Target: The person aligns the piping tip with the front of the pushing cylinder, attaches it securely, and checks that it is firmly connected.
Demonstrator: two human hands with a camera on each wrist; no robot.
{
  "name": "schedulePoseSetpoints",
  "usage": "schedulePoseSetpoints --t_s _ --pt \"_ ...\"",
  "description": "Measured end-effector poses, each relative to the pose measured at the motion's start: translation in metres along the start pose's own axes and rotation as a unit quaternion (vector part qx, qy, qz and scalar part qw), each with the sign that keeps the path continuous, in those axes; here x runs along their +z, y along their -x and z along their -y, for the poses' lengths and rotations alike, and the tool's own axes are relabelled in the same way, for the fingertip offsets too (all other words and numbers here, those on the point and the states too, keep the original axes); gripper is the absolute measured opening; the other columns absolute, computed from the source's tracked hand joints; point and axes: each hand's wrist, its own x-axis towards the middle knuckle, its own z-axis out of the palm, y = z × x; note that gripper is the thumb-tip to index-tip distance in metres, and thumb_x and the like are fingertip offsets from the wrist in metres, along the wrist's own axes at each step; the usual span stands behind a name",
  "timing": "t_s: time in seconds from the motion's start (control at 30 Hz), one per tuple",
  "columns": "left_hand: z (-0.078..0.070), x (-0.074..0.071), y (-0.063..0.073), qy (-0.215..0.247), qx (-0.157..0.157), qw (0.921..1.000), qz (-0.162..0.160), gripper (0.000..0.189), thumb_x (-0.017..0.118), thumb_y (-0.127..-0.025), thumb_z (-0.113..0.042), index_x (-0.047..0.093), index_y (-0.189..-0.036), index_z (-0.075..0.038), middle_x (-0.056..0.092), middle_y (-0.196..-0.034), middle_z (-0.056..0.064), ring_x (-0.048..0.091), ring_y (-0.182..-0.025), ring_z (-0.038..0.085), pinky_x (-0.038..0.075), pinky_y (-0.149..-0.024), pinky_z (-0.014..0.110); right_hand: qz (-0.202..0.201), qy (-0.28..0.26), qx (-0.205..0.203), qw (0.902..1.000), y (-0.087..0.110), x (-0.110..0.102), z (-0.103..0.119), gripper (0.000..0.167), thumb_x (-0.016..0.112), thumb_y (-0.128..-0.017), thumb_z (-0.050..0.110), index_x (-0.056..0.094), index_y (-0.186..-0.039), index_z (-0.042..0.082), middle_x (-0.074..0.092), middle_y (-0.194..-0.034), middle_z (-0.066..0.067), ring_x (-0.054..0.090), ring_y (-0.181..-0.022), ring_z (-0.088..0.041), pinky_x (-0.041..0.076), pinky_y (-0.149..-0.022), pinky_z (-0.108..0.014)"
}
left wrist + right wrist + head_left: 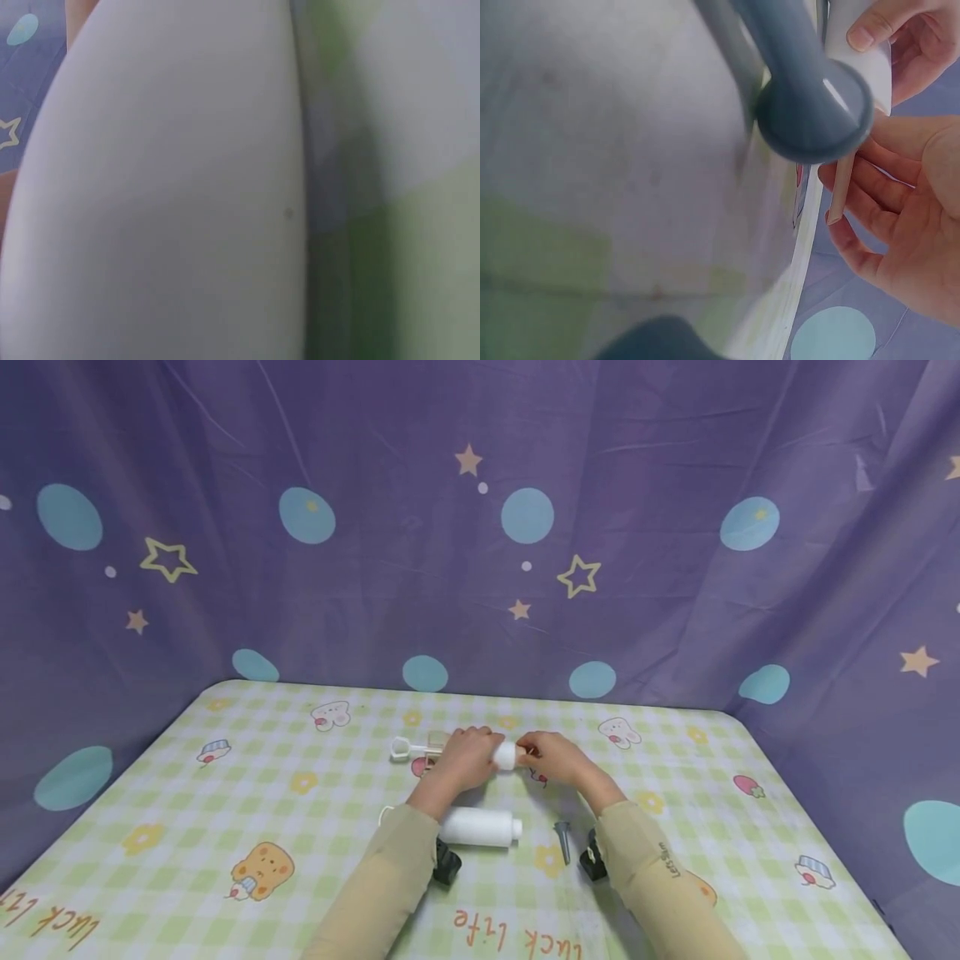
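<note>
My left hand (468,757) grips a white cylinder (507,756) near the middle of the table. Past that hand on the left, a white rod ends in a ring-shaped handle (401,748). At the cylinder's right end, my right hand (558,758) pinches a thin beige strip (842,184), its fingers bent around it. In front of both hands lies a white bottle (480,827) with a narrow neck pointing right, filling most of the left wrist view. A grey tapered nozzle (564,842) lies to its right, its flared end (814,112) large in the right wrist view.
A checked cloth with printed figures (300,827) covers the table. Behind it hangs a purple curtain (480,568) with stars and blue ovals. A beige frame-like piece (437,742) sits just left of the left hand. A dark wrist mount (446,862) stands near the bottle.
</note>
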Motion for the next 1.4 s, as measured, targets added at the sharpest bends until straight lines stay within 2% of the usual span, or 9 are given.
schedulePoseSetpoints --t_s 0.17,0.3,0.47,0.67,0.77,0.87,1.0,1.2,1.4 --pt "-0.001 -0.001 0.0 0.0 -0.01 0.9999 0.008 0.049 0.066 -0.081 -0.023 0.053 -0.127 -0.009 0.059 -0.115 0.01 0.056 -0.103 0.027 0.042 -0.091 0.041 0.001 0.003 0.005 1.0 0.002 -0.001 0.002 0.027 0.059 -0.088 0.021 0.062 -0.111 0.007 0.065 -0.092 -0.003 0.056 -0.065 -0.009 0.046 -0.064 -0.026" --pt "-0.002 -0.003 0.002 -0.014 -0.012 0.9998 0.007 0.051 0.065 -0.082 -0.025 0.051 -0.128 -0.009 0.058 -0.118 0.01 0.055 -0.107 0.027 0.041 -0.093 0.042 -0.007 0.007 0.01 0.9999 0.005 -0.005 0.002 0.031 0.058 -0.088 0.019 0.06 -0.116 0.005 0.064 -0.106 -0.008 0.062 -0.082 -0.015 0.05 -0.072 -0.031" --pt "-0.003 -0.007 0.006 -0.02 -0.006 0.9998 -0.002 0.047 0.065 -0.083 -0.025 0.053 -0.126 -0.009 0.058 -0.117 0.009 0.054 -0.106 0.026 0.04 -0.093 0.041 -0.012 0.009 0.014 0.9998 0.012 -0.012 0.001 0.034 0.056 -0.089 0.018 0.057 -0.12 0.004 0.06 -0.115 -0.011 0.06 -0.097 -0.023 0.049 -0.08 -0.037" --pt "-0.004 -0.01 0.007 -0.034 0.002 0.9993 -0.013 0.044 0.063 -0.084 -0.027 0.054 -0.125 -0.011 0.057 -0.119 0.006 0.052 -0.11 0.024 0.038 -0.096 0.04 -0.018 0.009 0.005 0.9998 0.022 -0.02 -0.002 0.033 0.055 -0.09 0.017 0.058 -0.119 0.003 0.06 -0.114 -0.01 0.059 -0.097 -0.023 0.049 -0.08 -0.037" --pt "-0.007 -0.013 0.01 -0.043 0.013 0.9985 -0.031 0.042 0.064 -0.084 -0.027 0.056 -0.123 -0.013 0.057 -0.118 0.004 0.053 -0.109 0.023 0.039 -0.095 0.04 -0.024 0.009 -0.002 0.9997 0.027 -0.022 -0.006 0.032 0.056 -0.09 0.018 0.059 -0.117 0.002 0.061 -0.113 -0.01 0.059 -0.097 -0.024 0.048 -0.08 -0.038" --pt "-0.012 -0.014 0.015 -0.039 0.025 0.9978 -0.047 0.04 0.065 -0.083 -0.027 0.058 -0.12 -0.013 0.058 -0.116 0.003 0.053 -0.108 0.022 0.039 -0.094 0.04 -0.031 0.012 -0.006 0.9994 0.034 -0.022 -0.01 0.031 0.056 -0.089 0.019 0.06 -0.116 0.002 0.061 -0.111 -0.009 0.059 -0.096 -0.023 0.048 -0.081 -0.039" --pt "-0.021 -0.014 0.021 -0.027 0.035 0.9976 -0.053 0.038 0.065 -0.084 -0.027 0.058 -0.119 -0.014 0.058 -0.115 0.002 0.053 -0.108 0.021 0.039 -0.094 0.04 -0.03 0.012 0.0 0.9995 0.046 -0.021 -0.017 0.03 0.057 -0.089 0.018 0.061 -0.114 0.003 0.062 -0.109 -0.008 0.059 -0.096 -0.023 0.047 -0.082 -0.039" --pt "-0.035 -0.012 0.024 -0.023 0.051 0.9957 -0.074 0.037 0.066 -0.083 -0.028 0.06 -0.117 -0.016 0.06 -0.111 0.0 0.054 -0.106 0.018 0.039 -0.092 0.037 -0.026 0.011 0.008 0.9996 0.064 -0.022 -0.022 0.029 0.057 -0.089 0.017 0.061 -0.114 0.004 0.062 -0.109 -0.008 0.058 -0.096 -0.024 0.047 -0.082 -0.039" --pt "-0.049 -0.012 0.029 -0.019 0.055 0.9964 -0.062 0.036 0.065 -0.083 -0.031 0.061 -0.116 -0.018 0.061 -0.11 -0.002 0.057 -0.102 0.016 0.041 -0.091 0.035 -0.024 0.02 0.015 0.9994 0.08 -0.022 -0.024 0.03 0.058 -0.089 0.018 0.06 -0.116 0.006 0.062 -0.109 -0.006 0.058 -0.097 -0.023 0.047 -0.082 -0.04"
